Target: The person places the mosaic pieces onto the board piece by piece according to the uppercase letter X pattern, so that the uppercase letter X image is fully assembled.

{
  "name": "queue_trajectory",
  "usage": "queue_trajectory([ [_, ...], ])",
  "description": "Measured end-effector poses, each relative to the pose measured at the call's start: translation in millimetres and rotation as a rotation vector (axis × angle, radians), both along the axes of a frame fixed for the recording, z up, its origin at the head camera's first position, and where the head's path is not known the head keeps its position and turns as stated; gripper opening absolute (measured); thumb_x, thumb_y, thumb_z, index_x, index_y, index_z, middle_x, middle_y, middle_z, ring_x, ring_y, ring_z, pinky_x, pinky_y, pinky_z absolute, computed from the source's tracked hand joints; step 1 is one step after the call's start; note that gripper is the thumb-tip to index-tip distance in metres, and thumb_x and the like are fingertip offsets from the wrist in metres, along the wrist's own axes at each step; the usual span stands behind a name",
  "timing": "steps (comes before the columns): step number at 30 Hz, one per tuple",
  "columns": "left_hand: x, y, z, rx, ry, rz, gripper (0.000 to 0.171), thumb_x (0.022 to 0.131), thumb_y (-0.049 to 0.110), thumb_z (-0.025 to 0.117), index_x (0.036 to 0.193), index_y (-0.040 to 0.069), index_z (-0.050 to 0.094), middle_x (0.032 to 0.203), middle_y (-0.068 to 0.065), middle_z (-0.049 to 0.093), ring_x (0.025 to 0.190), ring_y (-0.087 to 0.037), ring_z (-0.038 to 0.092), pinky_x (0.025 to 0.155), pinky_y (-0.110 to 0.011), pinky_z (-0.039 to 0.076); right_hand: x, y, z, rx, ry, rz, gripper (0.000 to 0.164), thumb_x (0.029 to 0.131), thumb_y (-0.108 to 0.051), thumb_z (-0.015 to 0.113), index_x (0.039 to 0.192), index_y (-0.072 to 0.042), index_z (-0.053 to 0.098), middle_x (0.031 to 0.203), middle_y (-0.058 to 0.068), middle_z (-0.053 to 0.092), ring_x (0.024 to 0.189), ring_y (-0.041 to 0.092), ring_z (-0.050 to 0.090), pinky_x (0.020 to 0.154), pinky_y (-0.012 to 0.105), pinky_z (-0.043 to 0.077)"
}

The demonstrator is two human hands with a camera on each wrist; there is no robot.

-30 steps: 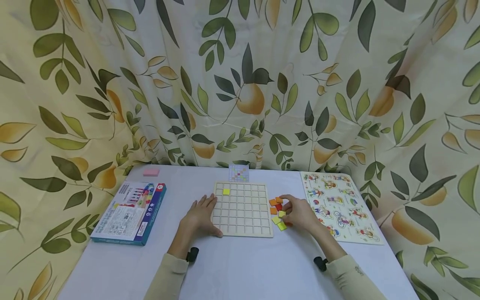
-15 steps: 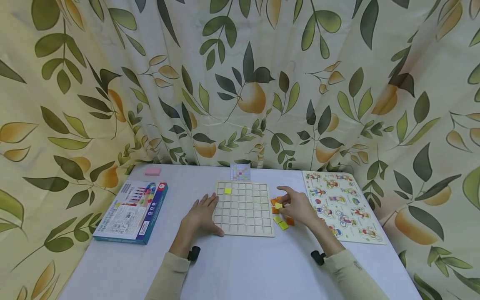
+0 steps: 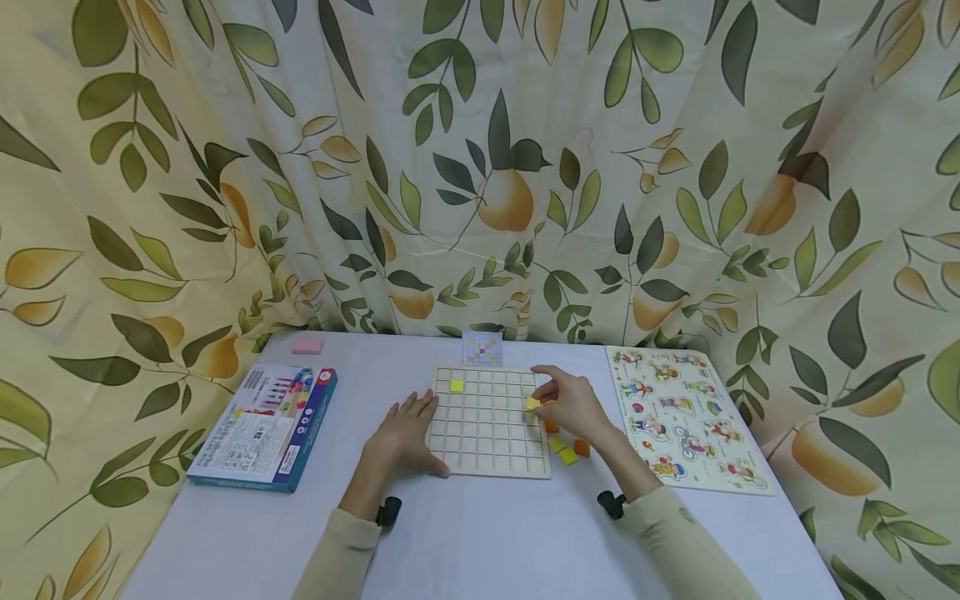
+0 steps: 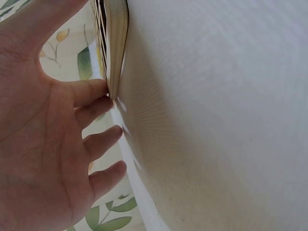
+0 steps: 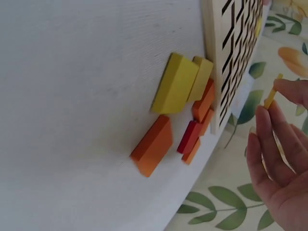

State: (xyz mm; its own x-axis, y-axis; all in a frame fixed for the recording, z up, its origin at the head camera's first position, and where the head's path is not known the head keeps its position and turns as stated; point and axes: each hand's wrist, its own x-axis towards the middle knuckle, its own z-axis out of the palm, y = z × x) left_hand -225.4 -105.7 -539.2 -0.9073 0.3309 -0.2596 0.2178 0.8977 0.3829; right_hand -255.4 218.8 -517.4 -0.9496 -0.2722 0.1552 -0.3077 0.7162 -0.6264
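A square wooden grid board [image 3: 487,476] lies mid-table with one yellow tile [image 3: 457,386] in an upper-left cell. My left hand [image 3: 401,433] rests at the board's left edge, fingers spread and straight, fingertips touching its side in the left wrist view. Over the board's right edge, my right hand [image 3: 573,407] pinches a small yellow tile [image 5: 273,91] between thumb and fingertips, raised above the table. Right of the board lie loose tiles: two yellow tiles [image 5: 175,84], several orange tiles [image 5: 153,147] and a red tile [image 5: 189,136]. My right hand partly hides them in the head view.
A small patterned card [image 3: 482,348] lies behind the board. At the left is a blue-edged box [image 3: 258,427], with a pink block [image 3: 307,346] behind it. A sheet of cartoon figures [image 3: 686,417] lies at the right. A leaf-print curtain [image 3: 480,167] hangs around the white table.
My right hand has picked a yellow tile out of the loose pile and carried it left to the board's right edge. My left hand has stayed at the board's left side.
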Motion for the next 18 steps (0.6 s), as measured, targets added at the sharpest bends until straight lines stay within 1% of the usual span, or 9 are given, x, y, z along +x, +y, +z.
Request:
queue_trajectory([
  [5, 0.9, -0.7, -1.6, -0.002, 0.005, -0.001, 0.133, 0.063, 0.057, 0.096, 0.165, 0.006, 0.028, 0.173, -0.011, 0.022, 0.160, -0.037, 0.015, 0.127, -0.060, 0.015, -7.0, -14.5, 0.1, -0.038, -0.026, 0.018, 0.073, 0.076, -0.004, 0.090, 0.143, -0.008, 0.060, 0.096, 0.000, 0.079, 0.092, 0.021, 0.075, 0.088, 0.045, 0.061],
  [9, 0.9, -0.9, -1.6, -0.007, 0.002, -0.003, 0.133, 0.063, 0.058, 0.096, 0.165, 0.007, 0.028, 0.173, -0.010, 0.021, 0.160, -0.037, 0.014, 0.127, -0.060, 0.014, -13.5, -24.7, -1.8, -0.028, -0.025, 0.031, 0.073, 0.076, -0.005, 0.091, 0.142, -0.008, 0.061, 0.095, -0.002, 0.079, 0.092, 0.021, 0.076, 0.087, 0.044, 0.061],
  [13, 0.5, -1.1, -0.6, -0.013, -0.006, 0.006, 0.133, 0.063, 0.058, 0.096, 0.165, 0.007, 0.027, 0.174, -0.010, 0.020, 0.160, -0.037, 0.013, 0.128, -0.058, 0.013, -19.1, -34.6, -4.9, -0.032, -0.019, 0.043, 0.072, 0.075, -0.004, 0.091, 0.141, -0.007, 0.062, 0.094, -0.003, 0.079, 0.088, 0.019, 0.075, 0.085, 0.043, 0.061],
  [18, 0.6, -0.3, 2.5, -0.008, -0.008, 0.012, 0.133, 0.063, 0.057, 0.097, 0.165, 0.007, 0.028, 0.173, -0.010, 0.021, 0.160, -0.037, 0.014, 0.128, -0.058, 0.013, -22.9, -45.3, -8.5, -0.053, -0.042, 0.049, 0.071, 0.075, -0.001, 0.090, 0.141, -0.007, 0.063, 0.093, -0.003, 0.078, 0.086, 0.014, 0.073, 0.083, 0.039, 0.061],
])
